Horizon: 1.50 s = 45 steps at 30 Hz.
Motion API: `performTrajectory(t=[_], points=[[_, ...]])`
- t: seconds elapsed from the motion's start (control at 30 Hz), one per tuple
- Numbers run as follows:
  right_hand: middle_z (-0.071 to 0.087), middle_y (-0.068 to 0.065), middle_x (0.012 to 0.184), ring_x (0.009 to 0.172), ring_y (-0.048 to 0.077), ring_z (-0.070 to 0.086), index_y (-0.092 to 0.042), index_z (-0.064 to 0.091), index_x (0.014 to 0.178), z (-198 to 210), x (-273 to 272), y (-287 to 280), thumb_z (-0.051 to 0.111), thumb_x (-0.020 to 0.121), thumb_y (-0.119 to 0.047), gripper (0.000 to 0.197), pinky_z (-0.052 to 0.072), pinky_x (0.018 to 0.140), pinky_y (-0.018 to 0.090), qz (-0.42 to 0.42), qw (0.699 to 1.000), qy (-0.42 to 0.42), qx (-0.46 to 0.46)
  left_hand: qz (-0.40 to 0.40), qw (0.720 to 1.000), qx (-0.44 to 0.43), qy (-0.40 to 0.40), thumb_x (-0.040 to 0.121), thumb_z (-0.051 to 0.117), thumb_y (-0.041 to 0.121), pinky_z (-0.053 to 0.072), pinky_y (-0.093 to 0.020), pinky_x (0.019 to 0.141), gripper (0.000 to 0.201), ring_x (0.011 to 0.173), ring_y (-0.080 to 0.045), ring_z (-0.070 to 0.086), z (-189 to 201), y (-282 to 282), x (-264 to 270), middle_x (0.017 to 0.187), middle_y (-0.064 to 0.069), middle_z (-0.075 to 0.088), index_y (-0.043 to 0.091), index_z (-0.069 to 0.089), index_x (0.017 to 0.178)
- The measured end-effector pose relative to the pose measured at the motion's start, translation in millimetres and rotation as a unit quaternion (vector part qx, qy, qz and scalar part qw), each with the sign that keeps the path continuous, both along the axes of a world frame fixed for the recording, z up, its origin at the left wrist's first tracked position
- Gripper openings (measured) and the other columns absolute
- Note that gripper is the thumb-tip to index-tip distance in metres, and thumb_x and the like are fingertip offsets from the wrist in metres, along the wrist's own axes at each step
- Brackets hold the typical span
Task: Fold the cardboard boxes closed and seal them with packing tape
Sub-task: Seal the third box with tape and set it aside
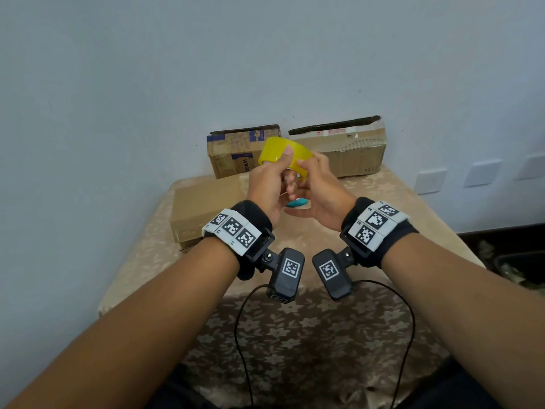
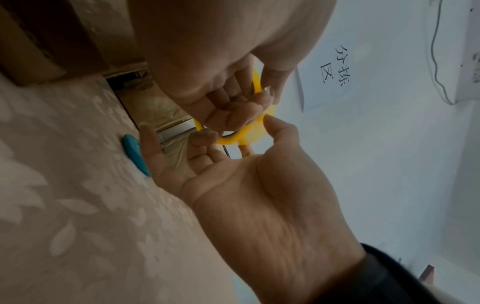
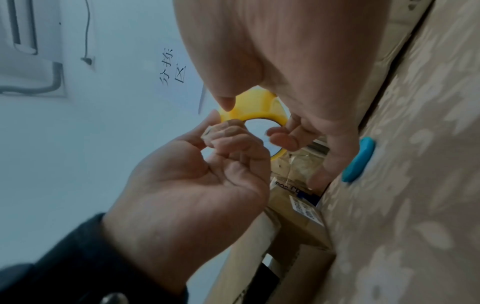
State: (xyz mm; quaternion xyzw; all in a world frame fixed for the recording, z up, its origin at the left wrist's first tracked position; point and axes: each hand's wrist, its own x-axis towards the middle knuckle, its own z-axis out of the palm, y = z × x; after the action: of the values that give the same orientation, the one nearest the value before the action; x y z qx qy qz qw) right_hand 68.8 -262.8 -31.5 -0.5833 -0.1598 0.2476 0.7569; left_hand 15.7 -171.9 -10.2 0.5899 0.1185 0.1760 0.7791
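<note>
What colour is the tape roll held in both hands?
Yellow; the tape roll shows best in the head view.

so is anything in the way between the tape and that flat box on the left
Nothing visible. Both hands hold the tape roll up over the table, and the flat box lies just below and left with open air between. Its top is bare.

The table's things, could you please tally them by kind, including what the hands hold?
Cardboard boxes: 3 (left, back left, back right)
Tape rolls: 1 (yellow, held above the table by both hands: left, right)
Blue items: 1 (blue item, kind unclear)
Total: 5
</note>
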Motion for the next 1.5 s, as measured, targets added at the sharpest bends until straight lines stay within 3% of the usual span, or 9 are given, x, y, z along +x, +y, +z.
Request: performTrajectory(t=[0.17, 0.7, 0.8, 0.87, 0.93, 1.0, 1.1, 1.2, 1.5], points=[[0.049, -0.001, 0.062, 0.05, 0.012, 0.044, -0.034, 0.031, 0.132, 1.9, -2.9, 5.2, 0.039, 0.105, -0.025, 0.03, 0.05, 0.065, 0.036, -0.021, 0.999, 0.016, 0.047, -0.005, 1.0, -0.016, -0.013, 0.102, 0.06, 0.03, 0.039, -0.022, 0.042, 0.037, 0.039, -0.014, 0.042, -1.6, 0.2, -1.1, 0.047, -0.003, 0.044, 0.008, 0.054, 0.073], [0.047, -0.001, 0.066, 0.054, 0.011, 0.04, -0.032, 0.031, 0.127, 1.3, -5.6, 9.2, 0.033, 0.106, -0.02, 0.024, 0.037, 0.057, 0.029, -0.035, 0.998, -0.04, 0.023, 0.002, 0.999, -0.028, -0.017, 0.104, 0.056, 0.03, 0.044, -0.025, 0.048, 0.032, 0.047, -0.013, 0.048, -15.1, 8.2, 1.0, 0.054, -0.003, 0.05, 0.006, 0.061, 0.084], [0.048, 0.001, 0.069, 0.058, 0.012, 0.044, -0.034, 0.03, 0.129, -1.4, -5.8, 10.2, 0.033, 0.105, -0.015, 0.031, 0.044, 0.063, 0.033, -0.048, 0.997, -0.063, 0.007, 0.002, 1.0, -0.021, -0.023, 0.104, 0.055, 0.03, 0.046, -0.025, 0.047, 0.03, 0.046, -0.013, 0.049, -12.5, 6.5, 0.4, 0.053, -0.002, 0.05, 0.007, 0.06, 0.085], [0.049, 0.002, 0.07, 0.065, 0.014, 0.047, -0.041, 0.03, 0.129, -3.4, -3.0, 9.8, 0.035, 0.103, -0.013, 0.038, 0.053, 0.075, 0.042, -0.035, 0.998, -0.055, 0.006, 0.007, 1.0, -0.01, -0.024, 0.104, 0.056, 0.029, 0.046, -0.025, 0.047, 0.029, 0.045, -0.014, 0.048, -8.4, 5.1, 1.6, 0.052, -0.002, 0.05, 0.007, 0.058, 0.085], [0.05, 0.002, 0.072, 0.068, 0.015, 0.048, -0.046, 0.033, 0.128, -2.8, -1.9, 9.0, 0.037, 0.103, -0.018, 0.038, 0.053, 0.088, 0.054, 0.003, 1.0, -0.015, 0.022, 0.018, 0.999, -0.02, -0.021, 0.103, 0.058, 0.029, 0.045, -0.025, 0.046, 0.028, 0.045, -0.013, 0.047, -6.8, 7.4, 2.0, 0.053, -0.001, 0.05, 0.007, 0.056, 0.086], [0.05, 0.001, 0.07, 0.065, 0.015, 0.047, -0.047, 0.038, 0.127, -0.3, -2.3, 8.1, 0.04, 0.105, -0.028, 0.029, 0.052, 0.091, 0.058, 0.017, 0.999, 0.01, 0.04, 0.019, 0.999, -0.017, -0.02, 0.102, 0.06, 0.03, 0.044, -0.025, 0.047, 0.026, 0.046, -0.013, 0.047, -7.2, 9.1, 2.5, 0.054, -0.001, 0.05, 0.008, 0.057, 0.088], [0.05, 0.001, 0.069, 0.061, 0.014, 0.047, -0.043, 0.039, 0.128, -0.3, -3.9, 8.8, 0.039, 0.108, -0.035, 0.021, 0.057, 0.079, 0.047, 0.0, 0.999, 0.01, 0.047, 0.015, 1.0, -0.017, -0.012, 0.102, 0.06, 0.031, 0.045, -0.025, 0.046, 0.027, 0.045, -0.013, 0.047, -9.9, 6.4, 2.1, 0.053, -0.001, 0.051, 0.008, 0.058, 0.086], [0.047, -0.001, 0.065, 0.055, 0.012, 0.042, -0.038, 0.034, 0.134, -2.8, -4.8, 11.2, 0.038, 0.107, -0.027, 0.03, 0.05, 0.062, 0.033, -0.007, 0.999, -0.001, 0.052, 0.016, 1.0, -0.024, -0.01, 0.102, 0.06, 0.031, 0.045, -0.024, 0.045, 0.032, 0.045, -0.012, 0.046, -9.5, 5.1, 2.5, 0.053, -0.001, 0.05, 0.009, 0.057, 0.079], [0.048, -0.002, 0.064, 0.05, 0.009, 0.039, -0.032, 0.03, 0.134, -2.7, -5.6, 13.8, 0.034, 0.106, -0.016, 0.033, 0.035, 0.054, 0.027, -0.035, 0.997, -0.026, 0.058, 0.023, 0.999, -0.045, -0.009, 0.103, 0.057, 0.03, 0.045, -0.024, 0.046, 0.031, 0.045, -0.012, 0.048, -13.0, 6.3, 2.5, 0.054, 0.0, 0.05, 0.008, 0.059, 0.082]])
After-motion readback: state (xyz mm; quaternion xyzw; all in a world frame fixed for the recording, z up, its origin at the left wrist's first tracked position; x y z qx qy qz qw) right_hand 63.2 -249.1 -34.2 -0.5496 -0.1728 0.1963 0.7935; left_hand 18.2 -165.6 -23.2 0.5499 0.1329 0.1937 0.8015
